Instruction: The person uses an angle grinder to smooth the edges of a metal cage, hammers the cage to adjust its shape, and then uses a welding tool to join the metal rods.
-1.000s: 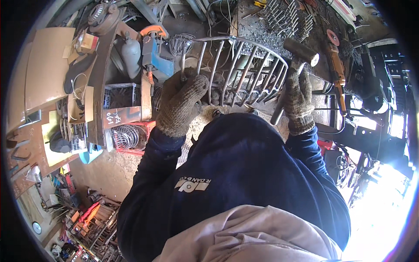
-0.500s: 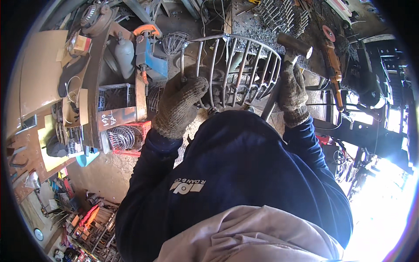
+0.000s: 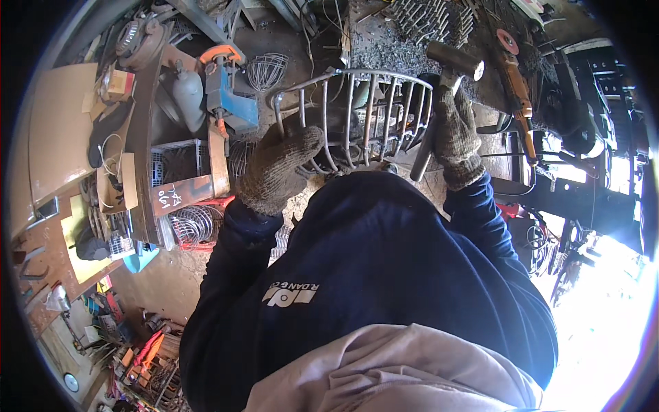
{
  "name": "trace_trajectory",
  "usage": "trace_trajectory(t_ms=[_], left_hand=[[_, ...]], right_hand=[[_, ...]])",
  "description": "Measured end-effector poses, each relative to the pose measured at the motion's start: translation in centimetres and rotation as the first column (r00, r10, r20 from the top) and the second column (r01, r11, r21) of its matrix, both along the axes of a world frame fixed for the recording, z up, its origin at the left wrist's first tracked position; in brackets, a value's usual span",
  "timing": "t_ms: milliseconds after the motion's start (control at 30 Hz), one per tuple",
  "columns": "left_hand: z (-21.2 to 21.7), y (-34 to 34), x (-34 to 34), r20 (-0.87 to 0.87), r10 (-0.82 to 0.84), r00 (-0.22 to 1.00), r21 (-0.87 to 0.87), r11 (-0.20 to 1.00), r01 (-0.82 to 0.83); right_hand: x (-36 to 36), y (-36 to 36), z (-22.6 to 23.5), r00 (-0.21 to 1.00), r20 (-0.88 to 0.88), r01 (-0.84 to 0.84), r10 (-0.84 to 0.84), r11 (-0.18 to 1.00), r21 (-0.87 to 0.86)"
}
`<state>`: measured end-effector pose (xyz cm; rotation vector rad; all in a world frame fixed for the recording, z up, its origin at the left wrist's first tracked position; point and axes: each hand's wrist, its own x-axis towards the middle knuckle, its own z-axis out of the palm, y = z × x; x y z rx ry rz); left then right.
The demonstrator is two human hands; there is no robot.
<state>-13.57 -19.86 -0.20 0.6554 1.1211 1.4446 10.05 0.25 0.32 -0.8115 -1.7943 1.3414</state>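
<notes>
Rack first: curved metal thing with a row of thin bars, held up right in front of the person's chest, between the two gloved hands, near edge of the bench just beyond it. Left hand has it by its left end, fingers clamped on the bars down there, though most of them are hidden by the glove itself. Right hand is wrapped around a hammer, fingers together on the handle up close to the head, and the head sticks up past the knuckles, just off the right end of the rack. There's a dark rod slanting down between that glove and the rack; can't tell whether it's part of the hammer. Bench is a proper mess: dark grit all over, bunch of metal pegs at the far side, orange grinder with a pink disc off to the right. Over on the left you've got a blue machine with an orange top, a loose wire bundle just beside it, a grey bottle, and wire coils in a red crate lower down, plus a big cardboard sheet further out.
</notes>
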Motion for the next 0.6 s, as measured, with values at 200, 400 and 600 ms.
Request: trace_trajectory(t_ms=[200, 400, 600], left_hand=[[-1.5, 0.5, 0.2, -0.308, 0.089, 0.947, 0.098, 0.993, -0.061], [-0.1, 1.5, 1.8, -0.194, 0.184, 0.964, 0.062, 0.983, -0.175], [1.9, 2.1, 2.5, 0.269, 0.183, 0.946, -0.015, 0.982, -0.186]], right_hand=[[-0.1, 0.3, 0.5, 1.000, 0.014, 0.001, 0.000, 0.997, -0.073], [0.1, 1.2, 0.5, 0.999, 0.050, -0.004, 0.001, 0.998, 0.056], [-0.4, 1.1, 1.9, 1.000, -0.009, -0.004, 0.004, 0.998, -0.063]])
